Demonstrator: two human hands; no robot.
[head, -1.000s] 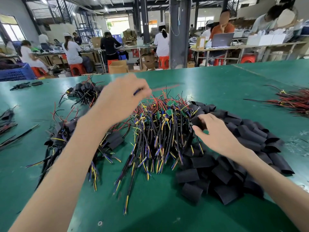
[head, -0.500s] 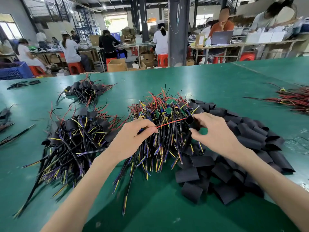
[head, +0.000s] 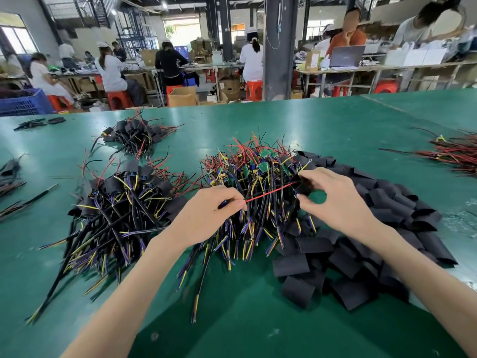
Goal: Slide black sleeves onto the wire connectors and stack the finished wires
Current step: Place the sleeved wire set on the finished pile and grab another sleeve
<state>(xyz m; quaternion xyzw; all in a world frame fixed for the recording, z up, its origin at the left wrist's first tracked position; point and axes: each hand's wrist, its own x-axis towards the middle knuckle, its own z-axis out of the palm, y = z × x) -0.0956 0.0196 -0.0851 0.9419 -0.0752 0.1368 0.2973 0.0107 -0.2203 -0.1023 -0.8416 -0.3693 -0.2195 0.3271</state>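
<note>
Drawing left hand back toward six o'clock, pinching red wire, gripping black sleeve in right hand at three o'clock

Left hand pinch-tight on red wire; right hand (fingers curled) round black sleeve.

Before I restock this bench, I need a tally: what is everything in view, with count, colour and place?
table: one, green, under everything
bare wire pile: one, multicoloured, centre
near sleeved pile: one, black-capped, left
far sleeved pile: one, black-capped, far left
loose sleeves: one heap, black, right
red bundle: one, red and black, right edge
crate: one, blue, beyond the table's left end
red wire: one, red, between the hands
black sleeve: one, black, at the wire's tip
left hand: pinches the red wire
right hand: holds the black sleeve
</note>
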